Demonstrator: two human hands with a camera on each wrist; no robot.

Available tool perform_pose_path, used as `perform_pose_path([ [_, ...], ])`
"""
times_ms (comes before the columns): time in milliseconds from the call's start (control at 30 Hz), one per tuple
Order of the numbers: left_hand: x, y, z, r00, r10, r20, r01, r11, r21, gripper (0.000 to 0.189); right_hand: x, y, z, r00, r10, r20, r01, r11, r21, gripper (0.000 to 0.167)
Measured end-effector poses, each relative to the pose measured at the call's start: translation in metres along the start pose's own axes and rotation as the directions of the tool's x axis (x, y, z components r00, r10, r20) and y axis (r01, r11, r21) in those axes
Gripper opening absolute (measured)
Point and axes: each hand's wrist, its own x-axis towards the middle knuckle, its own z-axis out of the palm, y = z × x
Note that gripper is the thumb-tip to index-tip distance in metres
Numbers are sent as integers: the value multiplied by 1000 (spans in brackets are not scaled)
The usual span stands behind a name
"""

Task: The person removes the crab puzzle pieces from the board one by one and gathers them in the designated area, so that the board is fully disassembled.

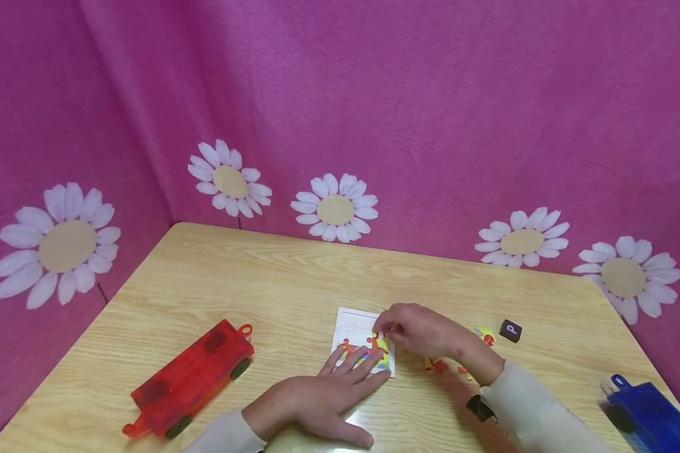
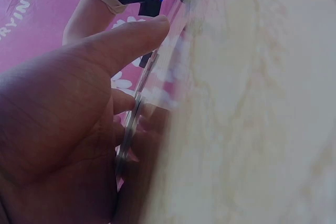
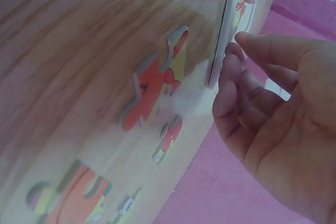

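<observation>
Pressing on the puzzle board, head view: left hand [image 1: 331, 399] flat, fingers spread across the lower part of the puzzle board [image 1: 354, 321], thumb out to the side on the table [image 1: 294, 277].
Right hand, head view: fingers [image 1: 382, 324] bent at the board's upper right; cannot tell whether a piece is pinched there.
Puzzle board, head view: on the table, between red wagon and loose pieces; red, yellow and blue picture in the lower part, upper left white.
Loose pieces [image 1: 435, 365]: on the table right of the board, partly hidden by the right arm.
Black cube [image 1: 510, 331]: white letter P on top, just beyond the pieces.
Wagons: red wagon [image 1: 192, 374] at left; blue wagon [image 1: 651, 409] at right, cut by the frame edge.
Backdrop: pink cloth [image 1: 402, 94] with white daisies [image 1: 335, 209].
Left hand, left wrist view: palm large, thumb extended; fingers at the board, which shows nearly edge-on; wood blurred.
Right hand, right wrist view: thumb tip close to curled fingertips beside the board's edge; grip contents unclear.
Loose pieces, right wrist view: several, red-and-yellow ones among them, apart from the hand.
</observation>
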Motion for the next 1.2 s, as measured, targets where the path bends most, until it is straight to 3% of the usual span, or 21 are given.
perform_pose_path([
  [300, 0, 2, -1, 1000, 2, -4, -2, 1000, 14, 93, 2, -2, 0, 1000, -2, 3, 2, 1000, -4, 20],
  [700, 0, 1, -1, 1000, -5, 9, 5, 1000, -8, 94, 7, -1, 3, 999, 38, -37, -35, 996, 84, 12],
  [1200, 0, 1, 0, 1000, -3, 0, 3, 999, 40, 93, 9, 0, 5, 997, 17, -73, -14, 999, 48, 16],
])
